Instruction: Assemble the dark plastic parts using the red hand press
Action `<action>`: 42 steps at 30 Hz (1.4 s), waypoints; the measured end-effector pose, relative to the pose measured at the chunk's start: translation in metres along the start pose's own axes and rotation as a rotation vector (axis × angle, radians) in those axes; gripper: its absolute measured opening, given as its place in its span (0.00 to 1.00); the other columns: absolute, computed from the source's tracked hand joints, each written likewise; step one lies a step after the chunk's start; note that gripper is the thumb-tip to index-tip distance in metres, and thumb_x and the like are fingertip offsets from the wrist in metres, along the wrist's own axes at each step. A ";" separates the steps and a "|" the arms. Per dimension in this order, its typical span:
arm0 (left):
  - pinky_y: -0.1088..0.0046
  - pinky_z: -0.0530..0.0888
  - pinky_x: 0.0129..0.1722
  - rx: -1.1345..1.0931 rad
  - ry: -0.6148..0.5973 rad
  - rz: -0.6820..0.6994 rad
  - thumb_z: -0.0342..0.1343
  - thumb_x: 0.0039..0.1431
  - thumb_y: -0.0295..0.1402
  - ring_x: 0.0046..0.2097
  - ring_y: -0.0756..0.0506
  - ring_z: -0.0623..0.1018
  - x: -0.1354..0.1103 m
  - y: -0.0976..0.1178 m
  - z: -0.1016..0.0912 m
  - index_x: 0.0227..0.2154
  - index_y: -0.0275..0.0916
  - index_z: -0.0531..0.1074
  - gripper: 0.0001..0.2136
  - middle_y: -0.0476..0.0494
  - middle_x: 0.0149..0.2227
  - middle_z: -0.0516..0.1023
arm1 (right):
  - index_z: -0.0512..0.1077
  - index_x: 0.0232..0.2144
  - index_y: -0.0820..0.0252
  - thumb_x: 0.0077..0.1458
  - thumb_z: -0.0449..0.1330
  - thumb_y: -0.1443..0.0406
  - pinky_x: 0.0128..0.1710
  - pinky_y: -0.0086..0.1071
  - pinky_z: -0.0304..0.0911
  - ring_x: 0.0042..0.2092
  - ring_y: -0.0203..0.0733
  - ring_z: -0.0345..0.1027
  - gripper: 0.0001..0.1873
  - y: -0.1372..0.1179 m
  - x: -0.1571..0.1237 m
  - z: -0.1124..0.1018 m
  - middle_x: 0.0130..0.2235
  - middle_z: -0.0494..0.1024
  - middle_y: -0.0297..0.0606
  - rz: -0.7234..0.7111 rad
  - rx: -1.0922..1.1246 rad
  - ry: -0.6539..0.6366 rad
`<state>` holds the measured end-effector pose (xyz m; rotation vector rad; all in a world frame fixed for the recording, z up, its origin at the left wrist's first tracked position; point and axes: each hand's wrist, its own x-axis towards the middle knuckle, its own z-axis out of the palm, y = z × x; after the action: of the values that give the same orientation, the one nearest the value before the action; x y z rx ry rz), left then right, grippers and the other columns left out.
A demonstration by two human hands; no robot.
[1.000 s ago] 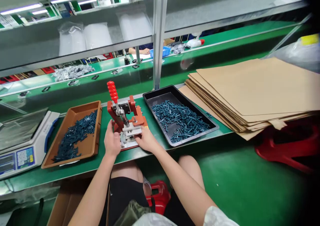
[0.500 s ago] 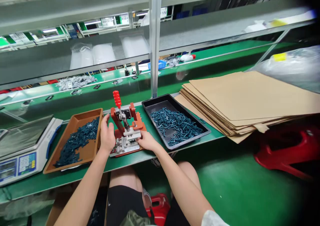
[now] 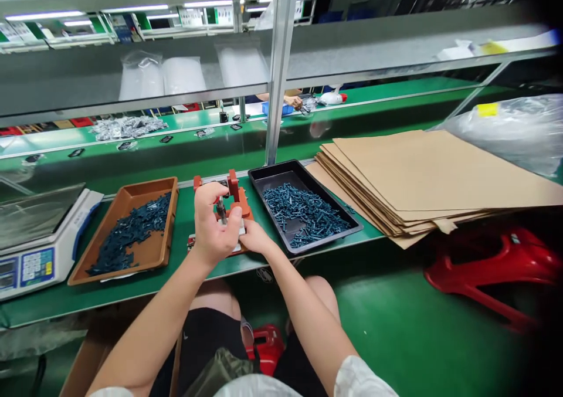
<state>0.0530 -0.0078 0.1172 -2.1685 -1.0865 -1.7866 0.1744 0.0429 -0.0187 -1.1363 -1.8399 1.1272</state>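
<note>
Left hand [image 3: 214,226] raised, closed in a fist: fingers curled over the top, thumb wrapped on the right side, back of hand toward camera. Left forearm [image 3: 162,315] bare, runs up from lower left. Right hand [image 3: 255,240] lower, just beside the left, palm down, fingertips hidden behind the fist, grip unclear. Right forearm [image 3: 303,315] bare, comes in from lower right.

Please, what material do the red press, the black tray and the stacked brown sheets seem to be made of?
The red press looks like painted metal: rigid, with a steel-grey rod. The black tray is probably plastic: thin moulded rim, slight sheen. The stacked brown sheets look like cardboard: matte, with layered edges.
</note>
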 end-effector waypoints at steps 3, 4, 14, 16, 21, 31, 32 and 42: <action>0.55 0.72 0.51 0.101 -0.001 0.085 0.54 0.59 0.34 0.49 0.41 0.71 0.001 -0.006 0.007 0.52 0.44 0.59 0.18 0.41 0.45 0.66 | 0.78 0.44 0.62 0.47 0.60 0.75 0.48 0.34 0.69 0.47 0.48 0.77 0.20 -0.003 0.000 -0.002 0.44 0.84 0.41 0.004 -0.020 0.006; 0.55 0.71 0.51 0.121 0.014 0.104 0.54 0.58 0.33 0.48 0.41 0.71 0.002 -0.006 0.009 0.51 0.44 0.59 0.19 0.41 0.45 0.66 | 0.78 0.44 0.61 0.47 0.60 0.74 0.47 0.34 0.69 0.46 0.49 0.77 0.20 -0.003 0.000 -0.002 0.44 0.84 0.41 0.008 -0.032 0.006; 0.61 0.72 0.46 0.167 0.048 0.079 0.54 0.61 0.34 0.41 0.45 0.72 0.016 -0.024 0.012 0.46 0.41 0.62 0.11 0.43 0.39 0.67 | 0.79 0.38 0.59 0.46 0.58 0.76 0.45 0.31 0.68 0.43 0.45 0.77 0.18 0.003 0.002 0.003 0.40 0.84 0.37 -0.038 -0.050 0.063; 0.63 0.72 0.45 0.145 0.000 -0.012 0.54 0.62 0.34 0.39 0.46 0.72 0.038 -0.033 0.013 0.49 0.40 0.62 0.14 0.45 0.38 0.69 | 0.78 0.40 0.58 0.48 0.57 0.76 0.46 0.31 0.68 0.45 0.45 0.76 0.19 0.004 0.000 0.004 0.42 0.84 0.38 -0.062 -0.054 0.083; 0.61 0.73 0.50 0.055 -0.156 -0.209 0.54 0.63 0.34 0.39 0.46 0.75 0.082 -0.045 0.012 0.57 0.41 0.63 0.19 0.43 0.42 0.76 | 0.78 0.39 0.60 0.54 0.56 0.73 0.45 0.32 0.68 0.44 0.46 0.76 0.13 0.008 -0.002 0.010 0.40 0.83 0.40 -0.038 -0.117 0.113; 0.48 0.65 0.62 0.269 -0.205 -0.454 0.58 0.57 0.41 0.60 0.33 0.70 -0.095 -0.094 -0.039 0.56 0.35 0.68 0.26 0.30 0.56 0.72 | 0.76 0.44 0.59 0.56 0.57 0.70 0.48 0.35 0.68 0.44 0.45 0.74 0.15 0.010 -0.010 0.018 0.43 0.80 0.41 -0.097 -0.120 0.182; 0.47 0.66 0.60 0.252 -0.268 -0.547 0.58 0.57 0.42 0.58 0.32 0.72 -0.112 -0.104 -0.038 0.52 0.35 0.71 0.23 0.30 0.54 0.74 | 0.76 0.45 0.59 0.55 0.57 0.69 0.49 0.37 0.67 0.45 0.45 0.74 0.15 0.009 -0.011 0.020 0.44 0.79 0.42 -0.105 -0.135 0.199; 0.60 0.77 0.46 -0.273 0.127 -1.057 0.38 0.63 0.59 0.40 0.41 0.82 -0.145 -0.130 -0.030 0.37 0.35 0.71 0.30 0.32 0.37 0.82 | 0.75 0.48 0.58 0.57 0.56 0.66 0.57 0.45 0.64 0.52 0.49 0.69 0.17 0.017 -0.011 0.038 0.49 0.74 0.46 -0.129 -0.218 0.256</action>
<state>-0.0539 0.0079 -0.0469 -1.6104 -2.3366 -2.4968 0.1511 0.0255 -0.0500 -1.2032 -1.8337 0.6864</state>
